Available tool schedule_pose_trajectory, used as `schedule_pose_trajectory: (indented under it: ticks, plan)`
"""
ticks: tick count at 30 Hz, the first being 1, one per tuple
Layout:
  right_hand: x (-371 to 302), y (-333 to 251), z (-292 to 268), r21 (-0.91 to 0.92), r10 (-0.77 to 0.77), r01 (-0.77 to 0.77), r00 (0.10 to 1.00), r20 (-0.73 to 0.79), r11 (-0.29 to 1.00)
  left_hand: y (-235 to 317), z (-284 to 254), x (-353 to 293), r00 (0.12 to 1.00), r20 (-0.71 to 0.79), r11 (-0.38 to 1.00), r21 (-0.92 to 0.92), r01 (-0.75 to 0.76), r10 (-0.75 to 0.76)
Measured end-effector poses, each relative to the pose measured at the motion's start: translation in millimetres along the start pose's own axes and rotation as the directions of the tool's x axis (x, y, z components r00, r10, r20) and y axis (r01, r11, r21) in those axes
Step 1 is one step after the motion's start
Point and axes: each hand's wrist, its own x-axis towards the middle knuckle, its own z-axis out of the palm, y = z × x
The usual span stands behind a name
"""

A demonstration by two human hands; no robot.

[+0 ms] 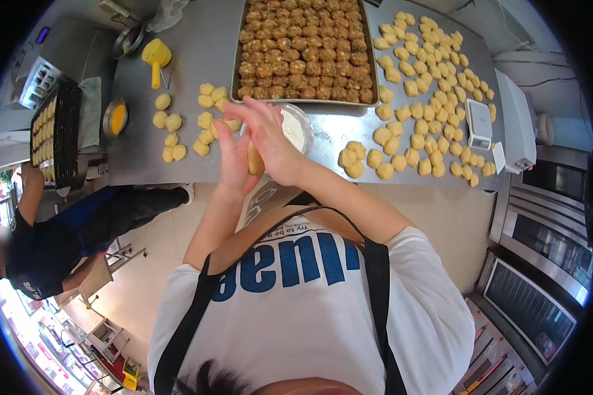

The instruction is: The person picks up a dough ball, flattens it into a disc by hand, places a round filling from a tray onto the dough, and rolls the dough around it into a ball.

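Dough [255, 160] between hands [273, 143]; bowl [308, 126] beside

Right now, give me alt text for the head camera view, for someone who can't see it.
A person's left hand and right hand hold a piece of dough between them at a metal table. Beyond are a bowl of white powder and a tray of brownish balls, with dough pieces on both sides; a co-worker is at far left.

Pale yellow dough balls [382, 136] stand out against a silver-grey worktop [194, 56]. Filling balls [303, 49] are reddish brown, speckled with lighter bits, in a grid-like pattern. The flour [293, 129] is white, the scoop [157, 51] bright yellow. The person's white shirt [270, 329] bears dark blue lettering [334, 259] between black straps [377, 316].
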Motion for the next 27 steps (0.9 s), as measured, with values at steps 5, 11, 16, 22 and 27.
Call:
schedule_pose_trajectory:
  ticks: [5,11,16,22,27]
  plan:
    - [-27.9,23.6,-2.9,0.034,0.177,-0.188,0.963,0.202,0.982,-22.8,-12.2,-21.0,0.967,-0.212,0.990,-0.003,0.141,-0.139]
    - [-45.8,41.1,-10.9,0.047,0.363,-0.374,0.919,0.152,0.926,-27.6,-34.2,-13.4,0.892,0.173,0.851,-0.267,0.451,-0.418]
    - [-75.5,88.6,-90.7,-0.655,0.346,-0.118,0.910,0.229,0.746,-18.1,-69.2,-19.2,0.894,0.186,0.845,-0.294,0.447,-0.408]
    - [-137.3,139.8,-116.8,-0.801,0.434,0.139,0.780,0.451,0.582,-16.6,-83.5,-14.4,0.895,0.170,0.784,-0.433,0.445,-0.413]
    - [-152.5,142.8,-118.4,-0.763,0.372,0.226,0.767,0.523,0.606,-27.0,-87.8,-20.7,0.884,0.200,0.754,-0.462,0.466,-0.423]
